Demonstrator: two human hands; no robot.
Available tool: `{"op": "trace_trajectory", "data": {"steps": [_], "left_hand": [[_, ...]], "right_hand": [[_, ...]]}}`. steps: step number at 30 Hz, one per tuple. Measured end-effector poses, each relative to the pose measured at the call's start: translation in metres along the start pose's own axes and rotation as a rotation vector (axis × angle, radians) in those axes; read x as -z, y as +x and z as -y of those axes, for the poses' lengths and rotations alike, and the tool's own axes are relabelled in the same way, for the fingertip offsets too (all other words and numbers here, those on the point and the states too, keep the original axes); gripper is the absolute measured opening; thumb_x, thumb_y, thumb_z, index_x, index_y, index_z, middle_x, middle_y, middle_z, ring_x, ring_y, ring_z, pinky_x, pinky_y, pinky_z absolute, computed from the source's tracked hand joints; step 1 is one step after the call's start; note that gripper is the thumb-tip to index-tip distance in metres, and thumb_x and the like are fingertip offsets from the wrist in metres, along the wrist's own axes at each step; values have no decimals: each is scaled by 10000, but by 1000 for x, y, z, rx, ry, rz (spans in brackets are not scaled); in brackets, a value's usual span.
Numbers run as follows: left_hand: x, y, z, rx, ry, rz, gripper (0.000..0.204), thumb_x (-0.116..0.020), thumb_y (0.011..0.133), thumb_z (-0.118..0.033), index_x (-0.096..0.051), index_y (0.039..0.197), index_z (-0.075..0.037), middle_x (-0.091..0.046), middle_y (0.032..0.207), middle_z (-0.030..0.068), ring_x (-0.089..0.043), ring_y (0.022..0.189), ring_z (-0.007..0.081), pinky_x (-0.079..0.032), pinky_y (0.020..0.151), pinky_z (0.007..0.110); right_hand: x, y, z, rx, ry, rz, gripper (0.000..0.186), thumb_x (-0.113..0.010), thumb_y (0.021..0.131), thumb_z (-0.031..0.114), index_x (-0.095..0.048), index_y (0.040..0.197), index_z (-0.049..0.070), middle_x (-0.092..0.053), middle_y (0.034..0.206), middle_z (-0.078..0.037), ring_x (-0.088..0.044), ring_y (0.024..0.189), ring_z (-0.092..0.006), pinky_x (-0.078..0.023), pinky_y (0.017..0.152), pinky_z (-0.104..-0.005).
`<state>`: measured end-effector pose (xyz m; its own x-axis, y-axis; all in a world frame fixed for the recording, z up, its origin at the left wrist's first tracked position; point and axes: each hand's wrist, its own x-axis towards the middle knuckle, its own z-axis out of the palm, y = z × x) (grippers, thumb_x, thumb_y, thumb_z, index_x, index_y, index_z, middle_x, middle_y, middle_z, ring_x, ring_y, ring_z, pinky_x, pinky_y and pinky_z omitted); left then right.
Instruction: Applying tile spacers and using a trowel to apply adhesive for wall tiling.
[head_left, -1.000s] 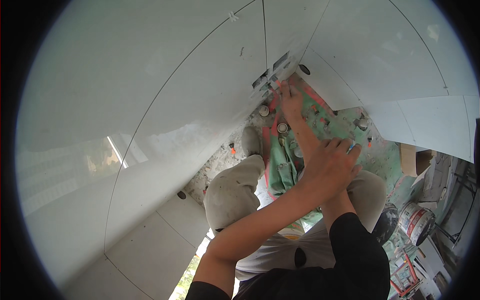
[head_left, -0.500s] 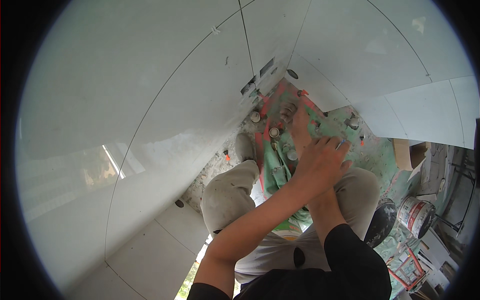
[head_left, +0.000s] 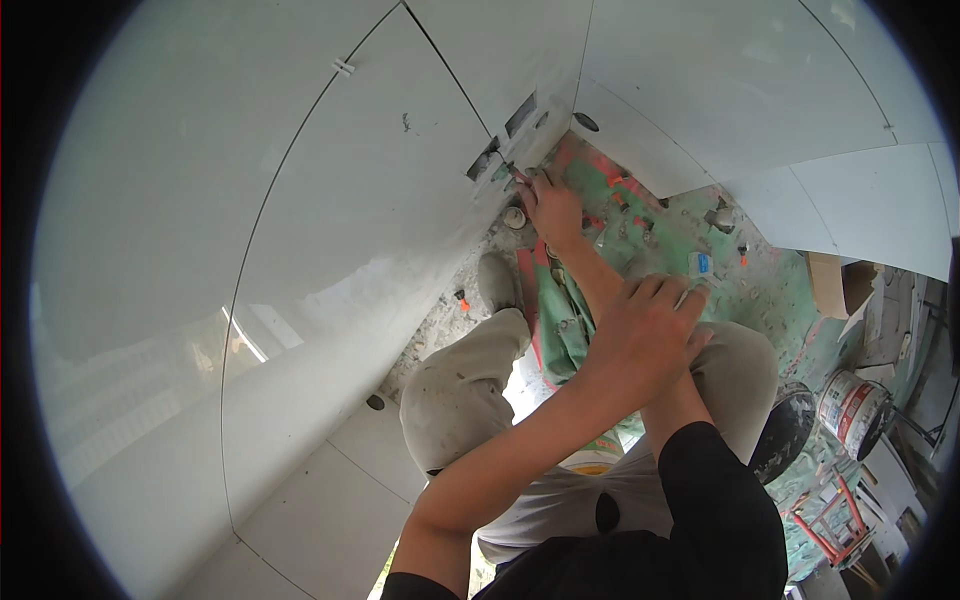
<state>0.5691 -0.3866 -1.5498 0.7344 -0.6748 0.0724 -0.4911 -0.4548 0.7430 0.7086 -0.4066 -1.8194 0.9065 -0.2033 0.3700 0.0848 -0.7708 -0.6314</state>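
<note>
My right hand (head_left: 555,210) reaches to the foot of the large glossy white tiled wall (head_left: 300,200), just below two dark rectangular cutouts (head_left: 482,158). Its fingers are closed around a small reddish thing (head_left: 521,178) against the wall; its kind is too small to make out. My left forearm crosses over the right one. Above my right knee, my left hand (head_left: 645,335) hangs over the right forearm, fingers bent and a little apart, with nothing visible in it. A small round white container (head_left: 514,217) stands by the wall beneath my right hand.
Orange-red tile spacers (head_left: 462,300) lie scattered on the dusty floor. A blue-and-white packet (head_left: 700,264) sits beyond my left hand. Green cloth (head_left: 562,335) lies between my legs. At the right are a cardboard box (head_left: 838,285), a bucket (head_left: 853,412) and a red metal frame (head_left: 835,525).
My right hand has moved left from over the floor to the wall's foot and closed on the small reddish thing. The view has shifted slightly. My left hand stays over the right forearm.
</note>
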Motion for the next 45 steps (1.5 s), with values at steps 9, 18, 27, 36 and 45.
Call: {"op": "trace_trajectory", "data": {"steps": [9,18,27,36,45], "left_hand": [[9,-5,0,4,-31,6,512,-820,945,-256,-670,1379,-29,-691,1363,185,-669,1257,376,-533,1095,488],[3,-4,6,25,-42,83,507,-804,965,-266,-672,1399,-39,-682,1390,182,-672,1257,385,-545,1081,500],[2,-7,6,43,-36,97,499,-799,972,-270,-673,1398,-44,-685,1385,181,-672,1257,389,-548,1082,497],[-5,2,-10,-31,-63,108,506,-803,972,-279,-669,1406,-56,-684,1390,178,-672,1249,390,-551,1069,497],[6,-4,-14,5,-52,123,516,-800,978,-292,-660,1418,-62,-681,1407,181,-671,1242,388,-541,1069,493]], "right_hand": [[-3,-2,-27,219,-211,45,223,-796,962,267,-716,1007,64,-714,925,-102,-736,848,-316,-610,739,-446],[-7,-3,-28,149,-36,-41,113,-778,970,180,-744,982,72,-713,961,-86,-705,904,-332,-592,749,-477],[-4,-37,-65,-115,14,-213,166,-749,1009,204,-757,1053,44,-713,908,-118,-714,825,-312,-584,722,-476],[-49,-83,-111,-804,603,67,317,-695,1058,267,-807,992,-22,-802,861,-104,-711,677,-167,-563,666,-351],[-10,40,9,-563,956,-103,197,-805,992,163,-805,1105,1,-805,865,-86,-774,804,-155,-591,735,-314]]}}
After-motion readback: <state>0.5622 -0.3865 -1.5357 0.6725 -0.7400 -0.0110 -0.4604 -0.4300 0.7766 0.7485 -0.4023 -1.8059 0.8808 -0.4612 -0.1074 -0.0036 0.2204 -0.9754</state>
